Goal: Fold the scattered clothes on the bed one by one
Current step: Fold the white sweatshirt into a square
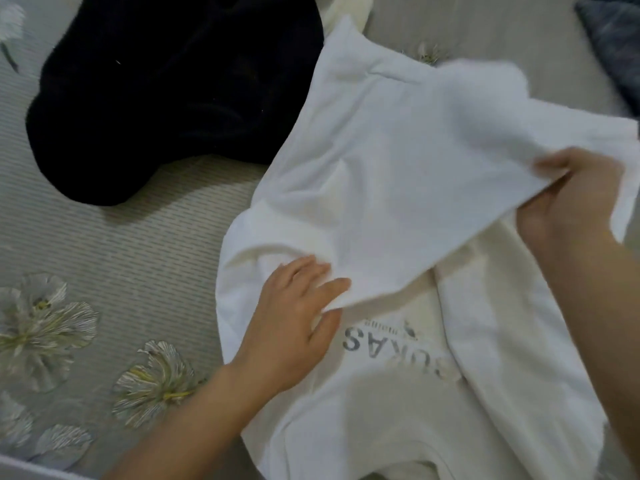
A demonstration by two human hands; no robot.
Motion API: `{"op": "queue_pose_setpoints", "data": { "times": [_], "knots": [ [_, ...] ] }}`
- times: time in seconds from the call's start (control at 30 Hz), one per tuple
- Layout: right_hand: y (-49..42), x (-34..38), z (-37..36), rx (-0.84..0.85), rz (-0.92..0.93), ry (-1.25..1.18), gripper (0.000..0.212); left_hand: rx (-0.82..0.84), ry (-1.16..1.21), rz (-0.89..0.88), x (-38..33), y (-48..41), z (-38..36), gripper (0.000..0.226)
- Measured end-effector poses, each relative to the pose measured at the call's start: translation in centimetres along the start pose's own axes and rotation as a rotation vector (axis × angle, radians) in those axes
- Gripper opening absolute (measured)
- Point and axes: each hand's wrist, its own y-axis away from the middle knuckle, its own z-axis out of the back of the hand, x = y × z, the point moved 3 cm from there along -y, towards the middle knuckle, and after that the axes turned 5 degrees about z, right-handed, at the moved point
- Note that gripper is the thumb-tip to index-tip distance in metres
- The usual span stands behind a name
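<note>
A white T-shirt (374,174) with grey printed letters lies on the bed, its far half lifted and doubled toward me over the print. My left hand (294,320) pinches the near left corner of the lifted layer, thumb under the cloth. My right hand (575,195) grips the right edge of the same layer and holds it raised above the shirt. The print shows below the fold, partly covered.
A black garment (166,88) lies crumpled at the upper left, touching the shirt's far edge. A dark blue-grey cloth (616,39) sits at the top right corner. The grey bedspread (104,244) with flower prints spreads to the left.
</note>
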Motion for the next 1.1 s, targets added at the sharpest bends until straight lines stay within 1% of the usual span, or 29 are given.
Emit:
{"op": "queue_pose_setpoints", "data": {
  "times": [0.03,0.07,0.1,0.13,0.2,0.27,0.33,0.37,0.4,0.43,0.5,0.53,0.57,0.6,0.63,0.7,0.73,0.77,0.8,0.83,0.9,0.93,0.97,1.03,1.1],
  "knots": [
    [1.5,-1.4,-2.0,0.042,-0.021,0.014,0.04,0.034,-0.166,0.035,0.2,0.7,-1.3,0.052],
    [2.8,-3.3,-4.6,0.012,-0.128,0.157,0.049,0.068,-0.284,0.083,0.4,1.3,-2.4,0.063],
    [2.5,-3.7,-3.9,-0.077,-0.186,0.213,0.053,0.076,-0.35,0.128,0.5,1.8,-3.0,0.072],
    [1.6,-4.4,-3.8,-0.126,-0.239,0.222,0.047,0.057,-0.379,0.167,0.5,2.2,-3.5,0.077],
    [1.3,-4.6,-3.5,-0.108,-0.287,0.323,0.027,0.017,-0.386,0.252,0.7,2.5,-3.8,0.076],
    [0.4,-4.1,-4.9,-0.036,-0.256,0.377,0.009,0.017,-0.367,0.345,0.7,2.0,-3.7,0.074],
    [-0.8,-3.6,-6.0,-0.044,-0.208,0.453,0.018,0.026,-0.331,0.414,0.2,1.5,-3.5,0.065],
    [-1.4,-3.0,-6.3,-0.058,-0.154,0.476,0.018,0.022,-0.298,0.432,-0.1,1.2,-3.4,0.059],
    [-1.5,-2.0,-6.7,-0.079,-0.085,0.469,0.012,0.018,-0.252,0.437,-0.5,0.9,-3.2,0.054],
    [-1.7,-0.8,-6.8,-0.103,-0.013,0.451,0.006,0.005,-0.208,0.431,-0.8,0.7,-3.0,0.055],
    [-2.2,1.2,-5.5,-0.161,0.095,0.422,0.035,-0.047,-0.156,0.405,-0.9,0.5,-2.2,0.067],
    [-2.0,1.9,-4.2,-0.226,0.129,0.439,0.044,-0.07,-0.154,0.379,-0.8,0.6,-1.8,0.073],
    [-1.8,2.1,-2.4,-0.298,0.122,0.464,0.047,-0.082,-0.171,0.349,-0.6,1.1,-1.5,0.077],
    [-1.3,1.9,-0.8,-0.352,0.082,0.511,0.045,-0.082,-0.204,0.322,-0.4,1.7,-1.3,0.08],
    [-0.3,1.2,0.6,-0.393,-0.003,0.568,0.039,-0.064,-0.241,0.3,-0.2,2.6,-1.1,0.083],
    [2.0,-0.6,2.9,-0.424,-0.176,0.645,0.019,0.004,-0.286,0.262,0.1,4.4,-1.0,0.087],
    [3.2,-1.5,3.4,-0.427,-0.199,0.662,0.011,0.034,-0.309,0.241,0.3,5.3,-0.9,0.086],
    [4.2,-2.2,3.5,-0.413,-0.197,0.668,0.01,0.05,-0.335,0.219,0.5,6.1,-0.8,0.084],
    [5.2,-2.9,3.4,-0.383,-0.178,0.673,0.014,0.051,-0.355,0.194,0.6,6.7,-0.5,0.081],
    [6.3,-3.5,3.0,-0.355,-0.163,0.673,0.022,0.04,-0.361,0.172,0.7,7.1,-0.2,0.077],
    [8.5,-5.1,1.7,-0.291,-0.182,0.656,0.036,-0.025,-0.326,0.142,0.7,7.6,0.9,0.067],
    [9.7,-6.2,1.0,-0.237,-0.231,0.636,0.038,-0.073,-0.299,0.128,0.6,7.7,1.6,0.061],
    [11.0,-7.5,0.3,-0.173,-0.305,0.6,0.037,-0.126,-0.274,0.109,0.5,7.9,2.3,0.056],
    [14.0,-10.2,-0.8,-0.056,-0.474,0.553,0.027,-0.215,-0.262,0.056,0.0,8.3,3.7,0.051],
    [16.9,-12.7,-1.5,0.018,-0.584,0.571,0.018,-0.237,-0.28,0.047,0.4,9.1,4.7,0.05]
  ]
}}
